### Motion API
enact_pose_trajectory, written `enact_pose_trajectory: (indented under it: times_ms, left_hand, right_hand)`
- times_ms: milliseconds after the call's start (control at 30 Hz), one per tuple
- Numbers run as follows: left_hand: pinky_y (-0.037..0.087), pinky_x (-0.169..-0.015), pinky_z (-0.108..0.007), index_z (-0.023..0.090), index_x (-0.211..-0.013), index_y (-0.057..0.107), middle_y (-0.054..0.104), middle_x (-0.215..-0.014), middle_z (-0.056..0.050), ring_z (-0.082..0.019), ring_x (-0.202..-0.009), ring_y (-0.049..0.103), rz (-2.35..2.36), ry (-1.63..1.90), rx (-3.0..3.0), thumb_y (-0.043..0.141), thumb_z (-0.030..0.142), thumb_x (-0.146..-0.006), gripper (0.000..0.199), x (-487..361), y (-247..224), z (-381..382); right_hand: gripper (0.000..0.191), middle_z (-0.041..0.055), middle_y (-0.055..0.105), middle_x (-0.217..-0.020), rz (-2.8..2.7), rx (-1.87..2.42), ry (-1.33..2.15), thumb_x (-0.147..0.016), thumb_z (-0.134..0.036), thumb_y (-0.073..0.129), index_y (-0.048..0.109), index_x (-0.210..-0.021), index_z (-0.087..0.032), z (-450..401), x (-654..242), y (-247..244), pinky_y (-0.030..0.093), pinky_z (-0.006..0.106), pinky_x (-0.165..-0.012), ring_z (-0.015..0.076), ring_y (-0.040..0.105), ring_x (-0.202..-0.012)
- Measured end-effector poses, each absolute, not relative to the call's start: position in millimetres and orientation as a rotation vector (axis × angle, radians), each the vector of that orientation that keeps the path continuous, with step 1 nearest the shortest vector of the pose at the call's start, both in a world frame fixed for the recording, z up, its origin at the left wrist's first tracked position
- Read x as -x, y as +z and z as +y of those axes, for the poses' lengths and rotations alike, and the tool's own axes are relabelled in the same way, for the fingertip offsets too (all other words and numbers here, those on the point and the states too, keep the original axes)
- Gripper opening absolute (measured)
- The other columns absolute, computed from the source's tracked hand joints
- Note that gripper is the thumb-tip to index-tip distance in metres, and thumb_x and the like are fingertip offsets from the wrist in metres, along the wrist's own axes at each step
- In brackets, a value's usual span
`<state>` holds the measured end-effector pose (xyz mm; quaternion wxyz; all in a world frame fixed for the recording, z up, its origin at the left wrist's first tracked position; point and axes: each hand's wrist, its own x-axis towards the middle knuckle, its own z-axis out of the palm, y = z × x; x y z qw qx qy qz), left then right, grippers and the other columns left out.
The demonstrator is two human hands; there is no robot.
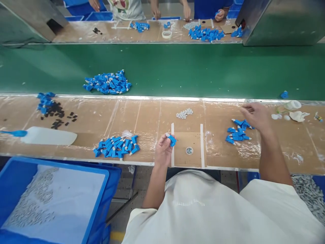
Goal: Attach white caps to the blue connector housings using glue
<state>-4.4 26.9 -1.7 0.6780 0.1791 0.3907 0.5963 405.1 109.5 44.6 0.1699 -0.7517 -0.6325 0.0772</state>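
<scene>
One blue piece [172, 140] sat pinched in my left hand [164, 150], at its far right side, above the desk [144, 117]. I judged it light, stiff and slightly slick, best taken by its flat sides. My right hand [256, 116] was just beside the right pile [238, 133], at its far right; whether it gripped anything, I couldn't tell.

Loose cream short-sleeved shirt [215, 213].
The left sleeve [140, 213] shows near seven o'clock, the right sleeve [274, 198] near four, both plain; at five o'clock runs small pale lettering [190, 203], probably printed, too faint to read.
</scene>
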Motion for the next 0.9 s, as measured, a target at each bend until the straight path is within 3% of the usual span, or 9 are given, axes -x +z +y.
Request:
enact_pose_trajectory:
  times_ms: [100, 300, 400, 533, 633, 767, 900]
  left_hand:
    - [0.054, -0.077, -0.025, 0.019, -0.1, 0.074, 0.074, -0.096, -0.006, -0.016, -0.087, 0.071, 0.867, 1.311, -0.391, 0.096, 0.035, -0.062, 0.047, 2, -7, 23]
    - [0.055, -0.084, -0.027, 0.018, -0.097, 0.075, 0.076, -0.1, -0.007, -0.016, -0.09, 0.073, 0.867, 1.303, -0.373, 0.097, 0.035, -0.061, 0.046, 7, -15, 17]
    - [0.055, -0.089, -0.029, 0.017, -0.096, 0.075, 0.077, -0.101, -0.007, -0.017, -0.093, 0.074, 0.857, 1.306, -0.367, 0.096, 0.035, -0.062, 0.044, 9, -18, 20]
    - [0.055, -0.089, -0.029, 0.018, -0.1, 0.074, 0.077, -0.102, -0.008, -0.018, -0.095, 0.074, 0.839, 1.316, -0.367, 0.096, 0.033, -0.064, 0.045, 9, -15, 23]
    - [0.055, -0.085, -0.029, 0.017, -0.1, 0.074, 0.077, -0.1, -0.007, -0.017, -0.09, 0.073, 0.832, 1.306, -0.354, 0.096, 0.034, -0.062, 0.047, 10, -13, 20]
    - [0.054, -0.085, -0.029, 0.017, -0.1, 0.073, 0.076, -0.098, -0.007, -0.018, -0.094, 0.073, 0.83, 1.307, -0.326, 0.096, 0.034, -0.062, 0.048, 15, -15, 14]
    - [0.053, -0.086, -0.028, 0.017, -0.101, 0.073, 0.075, -0.097, -0.007, -0.019, -0.098, 0.073, 0.848, 1.306, -0.312, 0.096, 0.034, -0.062, 0.048, 20, -20, 13]
  right_hand:
    - [0.033, 0.0117, 0.077, -0.106, -1.912, 1.904, 0.633, -0.093, -0.042, 0.059, 0.074, -0.112, -0.02, 114, -330, 38, 0.055, 0.04, -0.084, 0.0268, 0.069, -0.092]
    - [0.026, 0.0132, 0.075, -0.104, -2.004, 1.866, 0.78, -0.092, -0.039, 0.061, 0.075, -0.102, -0.02, 128, -270, 8, 0.052, 0.045, -0.09, 0.0301, 0.067, -0.094]
    - [0.043, 0.0164, 0.067, -0.127, -1.977, 1.786, 0.709, -0.093, -0.047, 0.06, 0.069, -0.125, -0.019, 145, -256, -8, 0.049, 0.049, -0.103, 0.0335, 0.063, -0.116]
    - [0.068, 0.016, 0.049, -0.152, -2.008, 1.725, 0.628, -0.091, -0.054, 0.064, 0.053, -0.149, -0.021, 177, -215, -27, 0.035, 0.051, -0.121, 0.0343, 0.043, -0.145]
    - [0.061, 0.0122, 0.049, -0.157, -2.141, 1.564, 0.628, -0.089, -0.052, 0.069, 0.061, -0.144, -0.025, 195, -185, -39, 0.032, 0.05, -0.124, 0.0325, 0.043, -0.147]
    - [0.036, 0.007, 0.06, -0.15, -2.255, 1.345, 0.674, -0.095, -0.043, 0.063, 0.077, -0.124, -0.027, 203, -174, -49, 0.035, 0.05, -0.124, 0.0304, 0.05, -0.143]
    - [0.035, 0.0047, 0.07, -0.139, -2.216, 1.246, 0.791, -0.099, -0.037, 0.053, 0.079, -0.12, -0.027, 198, -186, -53, 0.039, 0.049, -0.123, 0.0278, 0.056, -0.14]
